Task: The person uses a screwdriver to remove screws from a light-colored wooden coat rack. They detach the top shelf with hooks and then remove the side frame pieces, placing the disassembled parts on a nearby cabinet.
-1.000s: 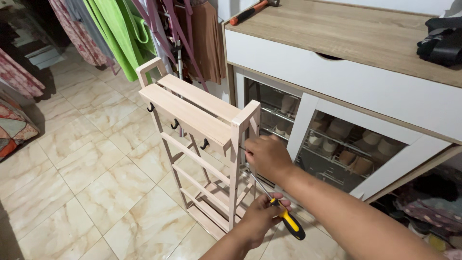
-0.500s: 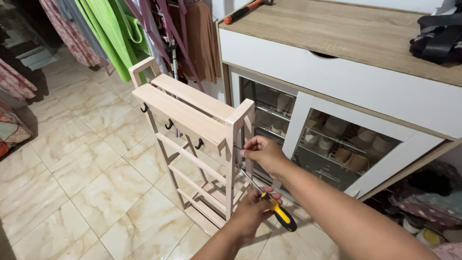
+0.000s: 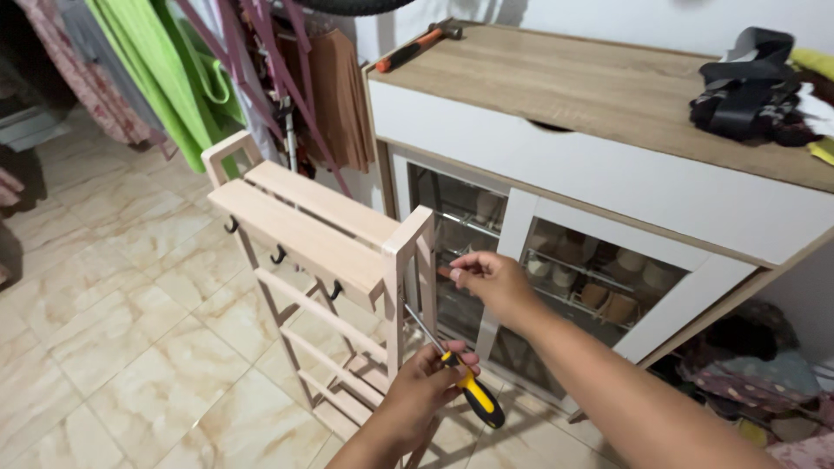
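A pale wooden rack (image 3: 306, 227) with black hooks (image 3: 279, 254) stands upright on the tiled floor. My left hand (image 3: 420, 389) grips a screwdriver with a yellow and black handle (image 3: 473, 399). Its shaft points up and left to the rack's near post (image 3: 401, 287). My right hand (image 3: 488, 280) hovers just right of that post, thumb and fingers pinched on a small piece (image 3: 443, 272) too tiny to make out clearly.
Behind the rack stands a white cabinet with a wooden top (image 3: 608, 82) and glass doors, with shoes on wire shelves (image 3: 599, 282) inside. A hammer (image 3: 415, 43) and dark cloth (image 3: 747, 87) lie on top. Clothes (image 3: 165, 69) hang at the left.
My right hand has come away from the rack's post toward the right, fingers still pinched. My left hand has lifted the screwdriver slightly. The view has shifted right.
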